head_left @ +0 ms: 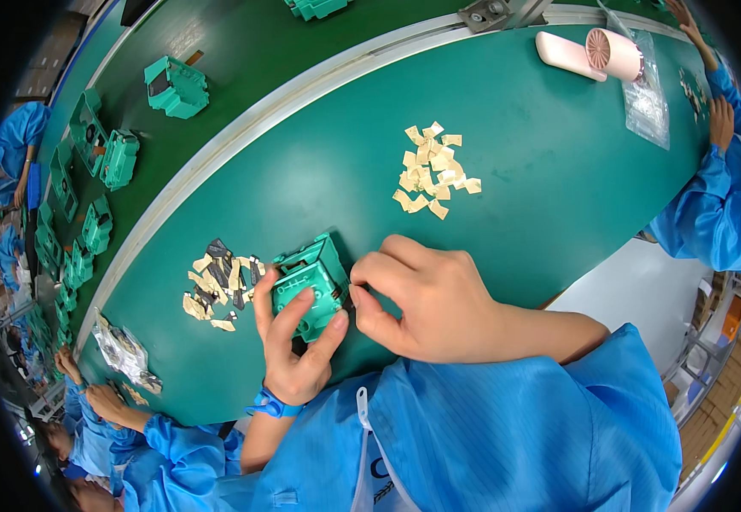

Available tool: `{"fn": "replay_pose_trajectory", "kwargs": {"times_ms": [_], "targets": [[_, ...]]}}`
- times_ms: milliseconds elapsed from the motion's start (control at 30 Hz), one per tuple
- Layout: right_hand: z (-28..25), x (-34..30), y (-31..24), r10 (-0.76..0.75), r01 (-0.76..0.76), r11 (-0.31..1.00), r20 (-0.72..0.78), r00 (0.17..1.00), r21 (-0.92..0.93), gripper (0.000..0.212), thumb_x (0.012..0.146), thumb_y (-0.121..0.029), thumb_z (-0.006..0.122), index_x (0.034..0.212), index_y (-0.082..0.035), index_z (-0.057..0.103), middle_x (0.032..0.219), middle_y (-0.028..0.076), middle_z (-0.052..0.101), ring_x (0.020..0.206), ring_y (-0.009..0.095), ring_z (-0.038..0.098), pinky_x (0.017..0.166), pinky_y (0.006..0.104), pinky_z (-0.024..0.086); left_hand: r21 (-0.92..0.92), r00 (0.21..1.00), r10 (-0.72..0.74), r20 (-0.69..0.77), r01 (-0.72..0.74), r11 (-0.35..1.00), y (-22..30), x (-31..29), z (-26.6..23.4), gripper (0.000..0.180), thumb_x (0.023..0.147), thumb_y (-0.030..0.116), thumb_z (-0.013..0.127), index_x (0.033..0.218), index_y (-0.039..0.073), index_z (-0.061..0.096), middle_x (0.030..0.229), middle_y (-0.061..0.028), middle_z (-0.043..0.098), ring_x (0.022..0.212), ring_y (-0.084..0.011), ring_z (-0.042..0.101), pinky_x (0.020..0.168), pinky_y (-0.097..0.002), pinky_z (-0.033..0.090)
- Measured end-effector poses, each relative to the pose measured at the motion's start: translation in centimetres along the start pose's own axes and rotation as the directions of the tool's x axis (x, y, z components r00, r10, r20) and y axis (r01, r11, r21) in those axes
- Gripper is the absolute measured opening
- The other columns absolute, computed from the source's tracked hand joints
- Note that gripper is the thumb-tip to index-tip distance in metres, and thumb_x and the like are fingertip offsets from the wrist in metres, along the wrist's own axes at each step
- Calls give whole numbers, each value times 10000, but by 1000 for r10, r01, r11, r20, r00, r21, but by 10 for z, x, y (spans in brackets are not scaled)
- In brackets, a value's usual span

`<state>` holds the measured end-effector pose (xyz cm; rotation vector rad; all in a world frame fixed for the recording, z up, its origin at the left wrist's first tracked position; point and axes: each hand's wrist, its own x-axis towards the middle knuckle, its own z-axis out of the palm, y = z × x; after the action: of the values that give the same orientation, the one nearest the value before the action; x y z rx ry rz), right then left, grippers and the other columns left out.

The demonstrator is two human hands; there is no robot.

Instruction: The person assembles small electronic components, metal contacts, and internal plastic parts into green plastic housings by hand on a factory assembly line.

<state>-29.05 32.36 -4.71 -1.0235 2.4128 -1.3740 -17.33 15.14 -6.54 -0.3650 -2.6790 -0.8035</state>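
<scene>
Blue jacket (515,427) lay nearest in the head view, below the left hand (295,363), which gripped a green housing (312,277), probably light, stiff, best held by its outer walls, while just beside it the right hand (434,299) curled, holding what I could not tell.

green housing (322,280) i'm holding: smooth moulded plastic, slight sheen. tabletop (302,188) smooth, mostly matt. far rail (302,91) looks like bare metal. far-right pink fan (616,55): smooth plastic; bag (648,115) beside it glossy, crinkly film. my sleeve (618,401): blue cloth, faint sheen.
</scene>
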Motion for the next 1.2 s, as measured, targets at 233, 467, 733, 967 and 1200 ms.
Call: {"fn": "replay_pose_trajectory", "kwargs": {"times_ms": [233, 467, 733, 967, 1200], "targets": [[-16, 7, -14, 144, -124, 891, -13, 990, 437, 261, 789, -183, 737, 937, -34, 581, 715, 49, 542, 538, 133, 521, 453, 258, 431, -717, 807, -554, -206, 261, 646, 15, -6, 5, 501, 733, -76, 682, 1189, 56, 523, 1461, -215, 244, 1187, -342, 488, 906, -399, 501], [-12, 12, -15, 169, -251, 742, 189, 967, 621, 193, 791, -137, 735, 812, -40, 570, 665, 26, 536, 529, 94, 504, 460, 244, 404, -536, 894, -387, -227, 217, 816, 15, -7, 4, 475, 747, -47, 680, 1184, 67, 530, 1445, -233, 270, 1200, -347, 480, 938, -409, 483], [-8, 10, -18, 162, -229, 669, 162, 973, 707, 139, 833, -94, 662, 755, -51, 554, 646, 28, 555, 523, 112, 539, 464, 261, 418, -817, 739, -641, -207, 230, 529, 26, -9, 5, 423, 787, 66, 708, 1161, 100, 511, 1458, -244, 254, 1219, -368, 465, 947, -431, 481], [-4, 7, -19, 120, -144, 700, 83, 989, 700, 154, 827, -55, 695, 765, -35, 555, 662, 7, 548, 528, 53, 504, 456, 213, 385, -874, 718, -664, -209, 167, 456, 30, -11, 11, 416, 796, 57, 698, 1157, 121, 501, 1457, -246, 269, 1244, -375, 439, 975, -451, 461], [-4, 6, -20, 157, -197, 679, 122, 980, 707, 124, 821, -80, 657, 763, -41, 555, 675, 38, 557, 530, 124, 552, 465, 266, 431, -881, 708, -666, -235, 134, 453, 27, -12, 15, 375, 784, 25, 696, 1078, 116, 480, 1456, -259, 270, 1264, -386, 415, 975, -461, 464]]}}
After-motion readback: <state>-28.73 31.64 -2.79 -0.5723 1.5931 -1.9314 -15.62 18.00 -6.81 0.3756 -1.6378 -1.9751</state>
